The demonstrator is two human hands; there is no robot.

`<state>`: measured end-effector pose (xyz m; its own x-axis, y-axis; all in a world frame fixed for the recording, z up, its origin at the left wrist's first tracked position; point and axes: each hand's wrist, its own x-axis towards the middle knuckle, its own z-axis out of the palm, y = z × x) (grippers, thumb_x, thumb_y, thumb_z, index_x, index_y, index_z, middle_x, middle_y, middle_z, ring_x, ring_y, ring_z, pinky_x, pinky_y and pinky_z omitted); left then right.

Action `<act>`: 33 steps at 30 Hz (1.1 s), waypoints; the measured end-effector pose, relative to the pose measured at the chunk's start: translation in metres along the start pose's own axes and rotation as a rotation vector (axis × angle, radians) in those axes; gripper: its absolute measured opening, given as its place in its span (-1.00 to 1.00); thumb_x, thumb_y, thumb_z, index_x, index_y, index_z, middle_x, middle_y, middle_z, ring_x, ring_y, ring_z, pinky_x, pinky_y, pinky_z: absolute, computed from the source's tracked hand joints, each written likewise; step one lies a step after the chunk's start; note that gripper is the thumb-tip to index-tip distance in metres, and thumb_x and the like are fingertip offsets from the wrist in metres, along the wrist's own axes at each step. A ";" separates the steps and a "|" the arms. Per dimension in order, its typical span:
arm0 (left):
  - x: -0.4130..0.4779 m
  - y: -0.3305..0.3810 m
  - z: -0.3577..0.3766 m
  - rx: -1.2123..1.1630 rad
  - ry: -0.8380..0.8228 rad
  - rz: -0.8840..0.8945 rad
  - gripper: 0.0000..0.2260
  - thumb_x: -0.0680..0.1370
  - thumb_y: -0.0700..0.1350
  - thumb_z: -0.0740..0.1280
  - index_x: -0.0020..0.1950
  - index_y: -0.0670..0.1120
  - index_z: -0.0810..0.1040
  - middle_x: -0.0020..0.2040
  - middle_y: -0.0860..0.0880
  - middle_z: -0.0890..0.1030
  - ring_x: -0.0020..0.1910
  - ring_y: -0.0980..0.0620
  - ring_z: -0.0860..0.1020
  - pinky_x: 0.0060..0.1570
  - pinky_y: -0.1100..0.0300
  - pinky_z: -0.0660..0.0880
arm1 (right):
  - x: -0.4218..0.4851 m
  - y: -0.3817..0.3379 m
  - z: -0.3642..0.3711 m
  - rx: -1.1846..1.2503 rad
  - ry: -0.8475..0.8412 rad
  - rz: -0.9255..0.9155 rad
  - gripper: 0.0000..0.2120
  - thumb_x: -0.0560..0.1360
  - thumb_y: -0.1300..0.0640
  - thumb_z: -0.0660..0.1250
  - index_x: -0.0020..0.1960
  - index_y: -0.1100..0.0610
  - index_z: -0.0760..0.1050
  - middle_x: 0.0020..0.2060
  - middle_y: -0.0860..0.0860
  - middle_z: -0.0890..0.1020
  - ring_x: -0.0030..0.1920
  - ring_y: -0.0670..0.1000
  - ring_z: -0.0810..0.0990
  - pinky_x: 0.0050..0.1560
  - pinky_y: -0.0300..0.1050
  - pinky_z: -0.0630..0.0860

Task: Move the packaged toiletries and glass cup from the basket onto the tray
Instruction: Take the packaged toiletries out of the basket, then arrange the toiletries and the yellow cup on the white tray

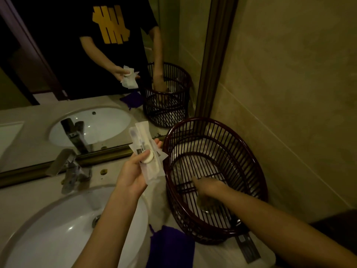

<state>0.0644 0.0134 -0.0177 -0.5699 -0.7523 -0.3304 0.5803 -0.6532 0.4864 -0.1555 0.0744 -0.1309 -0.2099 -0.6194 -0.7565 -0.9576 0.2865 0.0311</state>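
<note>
Beside the sink [58, 229], on a pale stone counter [29, 190] under a framed mirror [58, 55], stands a dark slatted basket [257, 171], oval, glossy, with thin upright bars and a barred floor. Left hand [133, 175] is raised between sink and basket, palm up, clamped on a fanned bundle of packaged toiletries [144, 149]: long, flat sachets of translucent film, with a small white disc pinned on top by the thumb. Right hand [209, 187] is down inside the basket, resting over a clear glass cup [204, 203] near the bottom; blur and the glass's transparency leave it unclear whether the fingers have closed on it, so the grasp cannot be told. No tray can be made out with certainty; a pale flat surface [228, 254] under the basket's near edge may be it, and a packaged item [247, 248] lies there, just beside a purple cloth [170, 246]. Risks, as judged: the film sachets are slick and stacked loosely, so a tilt of the left palm could let one slide into the sink; the disc is held by thumb pressure alone. The glass is smooth and hard to see in dim light, so a partial grip could let it slip, or its wall could knock the bars on the way up. The basket looks light and may lift or tip with the withdrawing arm.
</note>
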 end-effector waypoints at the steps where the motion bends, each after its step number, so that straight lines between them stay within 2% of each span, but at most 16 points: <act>1: 0.000 -0.002 0.002 0.001 -0.006 -0.002 -0.49 0.50 -0.29 0.23 0.48 -0.19 0.39 0.39 -0.17 0.53 0.34 -0.11 0.53 0.17 -0.13 0.55 | -0.004 0.003 -0.007 0.054 0.024 -0.017 -0.05 0.44 0.12 0.54 0.62 -0.02 -0.01 0.41 0.20 0.42 0.30 0.23 0.54 0.21 0.13 0.59; 2: 0.001 -0.003 0.003 -0.002 -0.010 -0.003 -0.50 0.51 -0.30 0.23 0.48 -0.19 0.38 0.39 -0.17 0.53 0.35 -0.11 0.52 0.17 -0.11 0.56 | -0.009 0.007 -0.014 0.096 0.069 -0.029 -0.06 0.43 0.12 0.54 0.60 -0.03 0.02 0.42 0.21 0.40 0.32 0.24 0.53 0.22 0.16 0.59; 4: 0.001 -0.007 0.008 -0.011 -0.019 -0.004 -0.51 0.52 -0.30 0.23 0.48 -0.19 0.38 0.41 -0.18 0.52 0.38 -0.11 0.49 0.20 -0.10 0.54 | -0.021 0.013 -0.028 0.194 0.195 -0.037 -0.02 0.38 0.08 0.57 0.58 -0.11 0.02 0.53 0.21 0.23 0.45 0.31 0.38 0.33 0.28 0.50; 6: 0.001 -0.011 0.013 0.000 -0.023 -0.002 -0.51 0.52 -0.30 0.22 0.48 -0.19 0.38 0.42 -0.18 0.50 0.40 -0.11 0.47 0.30 -0.12 0.48 | -0.038 0.018 -0.041 0.363 0.308 -0.066 -0.03 0.30 0.05 0.64 0.51 -0.13 0.11 0.55 0.19 0.15 0.47 0.32 0.35 0.31 0.25 0.52; 7: 0.001 -0.013 0.015 0.001 -0.020 -0.001 -0.50 0.52 -0.31 0.22 0.49 -0.18 0.37 0.43 -0.18 0.49 0.41 -0.11 0.46 0.34 -0.14 0.44 | -0.047 0.021 -0.048 0.448 0.378 -0.104 -0.11 0.26 0.04 0.67 0.42 -0.10 0.21 0.49 0.18 0.23 0.39 0.27 0.44 0.19 0.13 0.59; 9: 0.000 -0.015 0.017 0.008 -0.015 0.004 -0.48 0.51 -0.31 0.23 0.49 -0.18 0.36 0.43 -0.18 0.49 0.42 -0.12 0.44 0.39 -0.13 0.35 | -0.066 0.028 -0.060 0.563 0.548 -0.189 -0.31 0.21 -0.02 0.69 0.16 -0.08 0.34 0.27 0.07 0.44 0.16 0.07 0.51 -0.04 -0.13 0.53; 11: -0.003 -0.013 0.018 0.019 -0.011 0.018 -0.49 0.51 -0.30 0.22 0.49 -0.19 0.36 0.43 -0.18 0.49 0.42 -0.12 0.44 0.38 -0.12 0.35 | -0.087 0.033 -0.069 0.697 0.699 -0.286 -0.42 0.22 -0.09 0.67 0.07 -0.09 0.40 0.12 -0.03 0.55 0.09 -0.02 0.54 -0.06 -0.15 0.54; 13: -0.008 -0.007 0.015 0.013 0.004 0.039 -0.50 0.51 -0.29 0.22 0.47 -0.19 0.38 0.42 -0.19 0.50 0.41 -0.12 0.45 0.33 -0.11 0.40 | -0.108 0.033 -0.074 0.961 0.752 -0.411 -0.52 0.29 -0.09 0.63 0.11 -0.16 0.50 0.05 -0.12 0.62 0.07 -0.06 0.61 -0.03 -0.12 0.61; 16: -0.020 0.008 0.005 -0.003 0.036 0.073 -0.49 0.51 -0.27 0.22 0.48 -0.19 0.37 0.43 -0.17 0.49 0.43 -0.12 0.43 0.41 -0.14 0.32 | -0.130 0.020 -0.076 1.513 0.578 -0.625 -0.64 0.43 0.04 0.55 0.19 -0.17 0.61 0.04 -0.16 0.71 0.10 -0.05 0.70 -0.02 -0.14 0.66; 18: -0.031 0.020 -0.004 -0.014 0.047 0.098 -0.49 0.51 -0.27 0.22 0.49 -0.18 0.36 0.43 -0.16 0.50 0.44 -0.12 0.41 0.46 -0.15 0.25 | -0.133 0.001 -0.075 1.809 0.354 -0.739 -0.65 0.48 0.15 0.48 0.26 -0.03 0.61 0.11 -0.02 0.72 0.16 0.08 0.70 0.08 0.08 0.67; 21: -0.053 0.041 -0.022 -0.052 0.065 0.150 -0.49 0.52 -0.27 0.22 0.49 -0.18 0.36 0.42 -0.16 0.51 0.42 -0.10 0.44 0.43 -0.12 0.31 | -0.136 -0.041 -0.072 2.090 0.060 -0.783 -0.48 0.45 0.20 0.41 0.41 0.17 0.49 0.27 0.20 0.64 0.29 0.26 0.61 0.19 0.35 0.58; 23: -0.073 0.056 -0.038 -0.049 0.073 0.165 -0.51 0.54 -0.25 0.20 0.49 -0.17 0.37 0.42 -0.13 0.51 0.41 -0.07 0.45 0.38 -0.09 0.39 | -0.140 -0.076 -0.069 2.164 -0.111 -0.807 -0.43 0.48 0.14 0.39 0.46 0.26 0.42 0.34 0.29 0.58 0.35 0.31 0.55 0.29 0.39 0.49; 25: -0.098 0.073 -0.059 -0.048 0.082 0.178 -0.53 0.54 -0.22 0.20 0.47 -0.16 0.40 0.41 -0.12 0.53 0.41 -0.08 0.44 0.38 -0.08 0.40 | -0.143 -0.114 -0.062 2.172 -0.219 -0.797 -0.45 0.53 0.02 0.38 0.43 0.28 0.46 0.31 0.29 0.60 0.33 0.29 0.58 0.37 0.32 0.46; 28: -0.145 0.102 -0.102 -0.070 0.118 0.223 -0.52 0.52 -0.22 0.22 0.46 -0.15 0.41 0.41 -0.14 0.52 0.43 -0.10 0.43 0.49 -0.11 0.22 | -0.149 -0.177 -0.043 2.178 -0.309 -0.779 -0.52 0.52 -0.02 0.38 0.32 0.27 0.60 0.28 0.27 0.62 0.29 0.25 0.62 0.33 0.22 0.51; 30: -0.183 0.121 -0.138 -0.058 0.159 0.243 -0.53 0.51 -0.22 0.23 0.44 -0.14 0.43 0.40 -0.15 0.53 0.40 -0.13 0.46 0.49 -0.13 0.20 | -0.153 -0.224 -0.025 2.187 -0.365 -0.774 -0.56 0.51 -0.02 0.39 0.25 0.26 0.65 0.29 0.26 0.62 0.29 0.23 0.63 0.30 0.19 0.55; 33: -0.243 0.149 -0.198 -0.076 0.236 0.254 -0.53 0.51 -0.23 0.23 0.45 -0.16 0.43 0.36 -0.17 0.57 0.40 -0.16 0.45 0.48 -0.18 0.20 | -0.159 -0.301 0.006 2.219 -0.446 -0.739 -0.56 0.58 -0.04 0.33 0.31 0.25 0.61 0.31 0.26 0.61 0.29 0.23 0.63 0.31 0.19 0.54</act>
<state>0.4041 0.0820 -0.0248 -0.2575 -0.8847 -0.3886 0.7327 -0.4409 0.5184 0.1670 0.0913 -0.0244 0.2581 -0.8967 -0.3597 0.8007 0.4068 -0.4397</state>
